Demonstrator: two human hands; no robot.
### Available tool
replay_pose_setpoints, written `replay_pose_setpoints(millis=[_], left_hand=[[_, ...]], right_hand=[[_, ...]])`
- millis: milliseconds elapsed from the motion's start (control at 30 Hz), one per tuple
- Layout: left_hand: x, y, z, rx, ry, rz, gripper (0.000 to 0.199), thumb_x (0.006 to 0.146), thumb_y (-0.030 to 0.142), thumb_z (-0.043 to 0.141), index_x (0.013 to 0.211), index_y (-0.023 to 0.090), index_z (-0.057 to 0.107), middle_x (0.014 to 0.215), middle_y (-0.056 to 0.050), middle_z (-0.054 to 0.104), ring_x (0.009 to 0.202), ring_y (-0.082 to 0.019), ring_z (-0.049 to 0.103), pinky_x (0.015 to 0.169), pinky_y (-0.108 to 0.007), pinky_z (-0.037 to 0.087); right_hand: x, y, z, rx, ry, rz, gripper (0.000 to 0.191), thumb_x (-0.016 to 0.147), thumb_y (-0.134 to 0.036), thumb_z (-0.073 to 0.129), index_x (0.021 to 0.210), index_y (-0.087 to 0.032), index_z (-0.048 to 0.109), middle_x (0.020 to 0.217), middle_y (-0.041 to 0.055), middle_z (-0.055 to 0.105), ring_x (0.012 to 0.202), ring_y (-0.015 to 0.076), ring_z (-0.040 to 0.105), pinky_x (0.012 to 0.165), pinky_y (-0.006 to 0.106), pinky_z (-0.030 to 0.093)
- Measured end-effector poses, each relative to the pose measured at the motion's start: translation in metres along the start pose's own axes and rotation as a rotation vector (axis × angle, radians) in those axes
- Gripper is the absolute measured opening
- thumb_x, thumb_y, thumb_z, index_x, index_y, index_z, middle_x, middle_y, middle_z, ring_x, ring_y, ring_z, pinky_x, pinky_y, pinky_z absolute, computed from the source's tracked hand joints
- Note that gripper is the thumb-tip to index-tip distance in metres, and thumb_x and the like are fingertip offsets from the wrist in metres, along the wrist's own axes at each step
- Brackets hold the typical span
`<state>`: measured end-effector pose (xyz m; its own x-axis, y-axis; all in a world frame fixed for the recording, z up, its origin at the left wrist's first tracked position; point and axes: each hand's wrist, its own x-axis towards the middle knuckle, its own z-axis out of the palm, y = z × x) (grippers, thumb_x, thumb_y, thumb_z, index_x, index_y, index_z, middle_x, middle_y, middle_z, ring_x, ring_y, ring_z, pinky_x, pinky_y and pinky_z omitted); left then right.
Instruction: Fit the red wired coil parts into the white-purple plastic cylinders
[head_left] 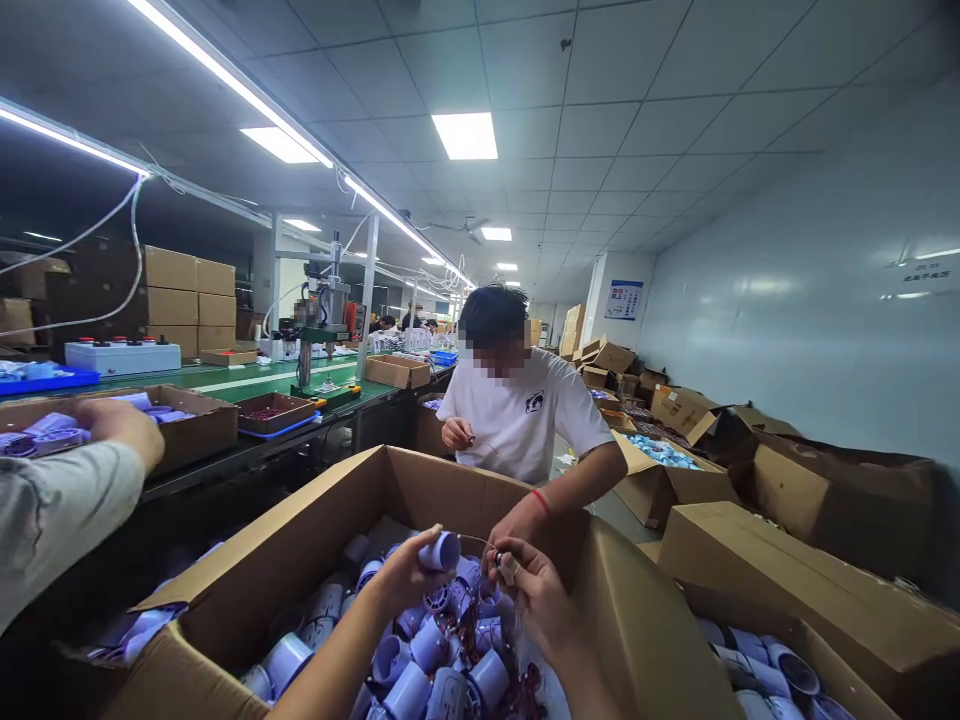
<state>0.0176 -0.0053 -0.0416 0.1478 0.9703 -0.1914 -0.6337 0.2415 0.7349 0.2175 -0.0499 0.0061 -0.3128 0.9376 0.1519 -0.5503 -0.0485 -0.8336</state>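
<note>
My left hand (401, 578) is wrapped round a white plastic cylinder (441, 552) above a large open cardboard box (300, 520). A thin wire runs from the cylinder to a small dark part (499, 557), which my right hand (532, 580) pinches between thumb and fingers. Right beside my right fingertips is the hand of a person (517, 525) across the box. Below my hands, several white cylinders (429, 645) lie in the box among reddish wires (529, 690).
A person in a white shirt (517, 410) faces me, with another's sleeved arm (67, 505) at the left. A green workbench (217, 385) holds a press machine (322, 320). More cardboard boxes (810, 570) stand at the right.
</note>
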Motion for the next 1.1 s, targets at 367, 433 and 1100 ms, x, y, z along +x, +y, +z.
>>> replay_pose_setpoints(millis=[367, 433, 1100], left_hand=[[-0.016, 0.009, 0.015, -0.188, -0.111, -0.025, 0.02, 0.082, 0.032, 0.06, 0.074, 0.014, 0.061, 0.06, -0.003, 0.064, 0.055, -0.015, 0.062, 0.061, -0.025, 0.05], [-0.016, 0.009, 0.015, -0.189, -0.089, -0.022, 0.019, 0.083, 0.031, 0.058, 0.078, 0.014, 0.061, 0.062, -0.003, 0.065, 0.056, -0.015, 0.062, 0.062, -0.026, 0.05], [-0.02, 0.004, 0.016, 0.223, -0.195, 0.32, 0.046, 0.058, -0.004, 0.068, 0.1, 0.016, 0.063, 0.086, -0.003, 0.068, 0.079, -0.014, 0.062, 0.079, -0.022, 0.047]], right_hand=[[-0.006, 0.01, 0.014, -0.478, -0.098, -0.073, 0.037, 0.055, -0.047, 0.079, 0.076, -0.018, 0.071, 0.071, 0.0023, 0.066, 0.068, 0.0144, 0.057, 0.066, 0.027, 0.045], [-0.006, 0.013, 0.016, -0.518, -0.084, -0.08, 0.037, 0.055, -0.047, 0.078, 0.076, -0.018, 0.071, 0.072, 0.0026, 0.066, 0.07, 0.0155, 0.057, 0.067, 0.027, 0.046], [-0.002, 0.02, 0.013, -0.507, -0.026, -0.147, 0.035, 0.058, -0.048, 0.076, 0.078, -0.019, 0.07, 0.081, 0.0056, 0.071, 0.08, 0.0215, 0.063, 0.076, 0.033, 0.048]])
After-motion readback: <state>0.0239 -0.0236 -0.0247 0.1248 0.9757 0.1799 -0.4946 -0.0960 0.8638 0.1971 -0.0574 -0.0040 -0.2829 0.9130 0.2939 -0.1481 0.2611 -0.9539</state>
